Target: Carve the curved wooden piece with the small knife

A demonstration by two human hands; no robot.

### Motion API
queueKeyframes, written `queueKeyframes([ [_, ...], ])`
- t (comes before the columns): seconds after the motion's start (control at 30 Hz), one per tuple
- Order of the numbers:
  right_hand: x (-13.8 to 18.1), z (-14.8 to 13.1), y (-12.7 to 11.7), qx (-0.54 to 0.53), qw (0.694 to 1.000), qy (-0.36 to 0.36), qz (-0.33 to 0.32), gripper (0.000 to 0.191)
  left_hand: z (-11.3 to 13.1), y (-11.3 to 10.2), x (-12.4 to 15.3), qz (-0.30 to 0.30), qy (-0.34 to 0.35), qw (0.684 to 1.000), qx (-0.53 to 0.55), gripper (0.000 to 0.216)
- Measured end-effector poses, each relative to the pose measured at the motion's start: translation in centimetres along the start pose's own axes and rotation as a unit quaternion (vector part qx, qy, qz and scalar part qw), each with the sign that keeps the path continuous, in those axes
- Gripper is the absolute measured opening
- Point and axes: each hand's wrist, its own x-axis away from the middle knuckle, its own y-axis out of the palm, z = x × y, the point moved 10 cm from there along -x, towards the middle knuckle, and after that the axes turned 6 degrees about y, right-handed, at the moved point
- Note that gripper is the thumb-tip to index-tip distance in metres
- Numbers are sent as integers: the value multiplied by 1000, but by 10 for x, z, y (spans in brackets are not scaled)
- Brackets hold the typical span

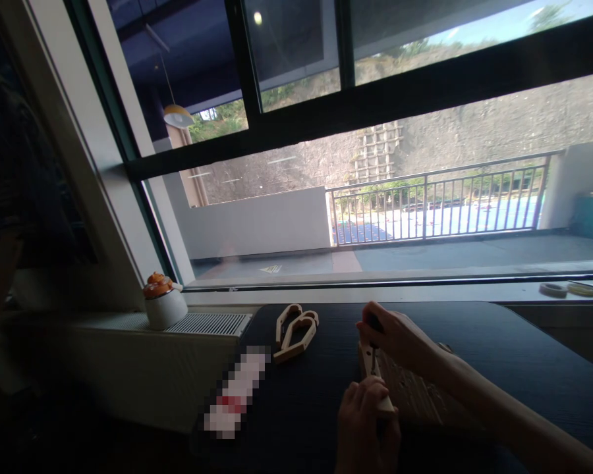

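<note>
My left hand (368, 421) is closed around the near end of a pale wooden piece (385, 403), pressing it at the left edge of a rough wooden board (415, 395). My right hand (393, 332) grips the dark handle of a hand tool with a narrow metal shaft (373, 361). That shaft points down along the wooden piece, towards my left fingers; its tip is hard to make out. A small dark hole shows in the wood by the shaft. The board has a scored, grooved surface and lies partly under my right forearm.
Two curved wooden frames (296, 334) lie overlapping on the dark table (326, 382). Left of them is a blurred-out pale strip (237, 395). A white pot with an orange top (164, 303) stands on the radiator (212, 324). Tape rolls (568, 289) rest on the windowsill.
</note>
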Motion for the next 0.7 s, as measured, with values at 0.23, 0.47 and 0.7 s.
queueKeyframes([
  [0.23,0,-7,1,-3,1000,-17,-13,17,0,-3,-1,3,-18,1000,-5,25],
  [0.47,2,-16,2,-11,999,-40,-33,15,-5,-10,0,35,-56,998,-2,21],
  [0.7,5,-26,5,9,995,-78,-53,12,-7,-7,2,16,-64,998,-9,19],
])
